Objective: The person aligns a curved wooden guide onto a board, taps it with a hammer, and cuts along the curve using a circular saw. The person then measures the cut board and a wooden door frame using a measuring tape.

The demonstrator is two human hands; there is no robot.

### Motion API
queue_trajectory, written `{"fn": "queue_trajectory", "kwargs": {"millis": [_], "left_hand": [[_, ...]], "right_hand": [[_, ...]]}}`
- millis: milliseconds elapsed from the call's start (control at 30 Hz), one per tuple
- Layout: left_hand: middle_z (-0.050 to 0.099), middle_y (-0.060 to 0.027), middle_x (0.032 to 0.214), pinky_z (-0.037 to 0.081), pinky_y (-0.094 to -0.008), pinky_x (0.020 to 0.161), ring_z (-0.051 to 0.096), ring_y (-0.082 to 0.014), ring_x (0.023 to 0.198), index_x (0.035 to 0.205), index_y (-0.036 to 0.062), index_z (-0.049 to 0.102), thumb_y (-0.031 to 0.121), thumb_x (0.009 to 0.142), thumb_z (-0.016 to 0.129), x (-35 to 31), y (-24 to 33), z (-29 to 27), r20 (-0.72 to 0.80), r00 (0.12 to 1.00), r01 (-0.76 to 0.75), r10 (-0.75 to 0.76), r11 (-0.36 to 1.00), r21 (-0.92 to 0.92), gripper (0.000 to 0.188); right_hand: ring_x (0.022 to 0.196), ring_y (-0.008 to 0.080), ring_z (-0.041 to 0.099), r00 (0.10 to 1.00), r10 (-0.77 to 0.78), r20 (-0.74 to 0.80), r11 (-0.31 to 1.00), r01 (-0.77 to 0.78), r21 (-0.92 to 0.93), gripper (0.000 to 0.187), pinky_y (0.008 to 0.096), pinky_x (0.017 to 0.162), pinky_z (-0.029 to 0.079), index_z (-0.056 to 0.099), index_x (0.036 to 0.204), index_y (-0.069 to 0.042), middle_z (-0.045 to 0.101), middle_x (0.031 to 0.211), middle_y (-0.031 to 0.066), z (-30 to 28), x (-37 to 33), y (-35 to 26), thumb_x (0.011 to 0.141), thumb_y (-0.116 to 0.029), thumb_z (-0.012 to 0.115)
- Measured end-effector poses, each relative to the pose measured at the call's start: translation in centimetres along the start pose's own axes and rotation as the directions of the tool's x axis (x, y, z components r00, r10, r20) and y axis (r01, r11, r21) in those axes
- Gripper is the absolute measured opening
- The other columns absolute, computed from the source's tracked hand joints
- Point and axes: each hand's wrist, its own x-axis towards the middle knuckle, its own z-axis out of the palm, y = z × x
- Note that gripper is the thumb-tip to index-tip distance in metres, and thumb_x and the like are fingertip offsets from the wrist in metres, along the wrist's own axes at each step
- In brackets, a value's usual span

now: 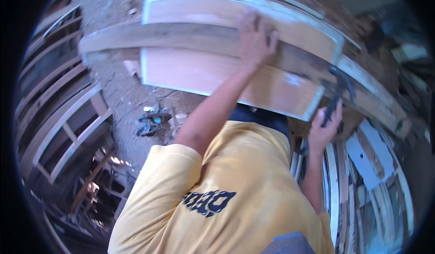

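A long wooden plank (181,36) crosses in front of me, running from the left to the lower right. Light wood panel surfaces (181,68) with pale whitish edges show on both sides of it; whether they are one panel or two I cannot tell. My left hand (257,43) lies on the plank and the panel surface beyond it, fingers spread and slightly blurred. My right hand (325,129), near the panel's right end, is closed around the dark handle of a hammer (336,93). The hammer's head is over the plank's right part.
At the left, a wooden frame (74,134) with crosspieces leans near stacked frames (50,72). Small scraps and a bluish tangle (149,122) lie on the dirt ground. Long strips (385,208) and a white board (369,156) crowd the right side.
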Motion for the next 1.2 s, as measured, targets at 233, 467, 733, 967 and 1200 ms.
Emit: {"fn": "queue_trajectory", "kwargs": {"millis": [233,467,733,967,1200], "left_hand": [[0.052,-0.015,0.131,0.03,-0.0535,0.106,0.044,-0.0352,0.127,0.122,0.0105,0.056,0.025,0.089,0.074,-7.6,-8.2,-11.1,-0.02,0.984,0.177,-0.176,0.983,0.038,0.04],[0.041,-0.0179,0.151,0.022,-0.0545,0.114,0.032,-0.0403,0.143,0.145,0.0122,0.045,0.041,0.088,0.073,-5.7,-21.6,-21.6,-0.218,0.95,0.281,-0.226,0.921,0.27,0.07],[0.038,-0.0137,0.159,0.021,-0.0578,0.117,0.025,-0.0428,0.15,0.148,0.0257,0.054,0.059,0.085,0.068,-5.2,-24.8,-20.7,-0.18,0.95,0.31,-0.256,0.847,0.431,0.073],[0.035,-0.0046,0.161,0.008,-0.0638,0.121,0.018,-0.0383,0.152,0.146,0.0354,0.055,0.065,0.082,0.069,-5.1,-24.5,-20.6,-0.172,0.928,0.374,-0.332,0.828,0.418,0.072],[0.035,-0.0035,0.16,0.009,-0.0697,0.119,0.018,-0.0395,0.151,0.146,0.0354,0.056,0.065,0.08,0.072,-5.1,-24.7,-20.4,-0.183,0.926,0.376,-0.33,0.845,0.38,0.074]], "right_hand": [[0.102,0.0179,0.062,0.958,-0.15,0.244,0.983,0.172,-0.071,0.054,0.0313,0.089,0.052,0.04,0.153,0.001,0.062,0.128,0.0142,7.7,0.6,-4.0,0.102,-0.005,0.056],[0.089,0.0346,0.07,0.855,-0.331,0.4,0.935,0.353,0.021,0.055,0.041,0.078,0.056,0.054,0.147,-0.006,0.069,0.107,0.02,17.6,2.5,-11.1,0.094,-0.002,0.067],[0.064,0.0259,0.054,0.765,-0.406,0.5,0.904,0.418,0.095,0.062,0.0388,0.062,0.05,0.054,0.15,-0.016,0.056,0.08,0.0101,23.1,4.0,-15.7,0.091,0.001,0.068],[0.061,0.0224,0.052,0.715,-0.448,0.536,0.874,0.476,0.095,0.065,0.0382,0.059,0.049,0.055,0.15,-0.017,0.053,0.077,0.007,26.8,4.4,-16.2,0.09,0.003,0.069],[0.059,0.0226,0.053,0.616,-0.603,0.507,0.774,0.607,0.182,0.065,0.0384,0.057,0.05,0.057,0.148,-0.016,0.055,0.076,0.0071,28.7,4.2,-18.2,0.087,0.004,0.07]]}}
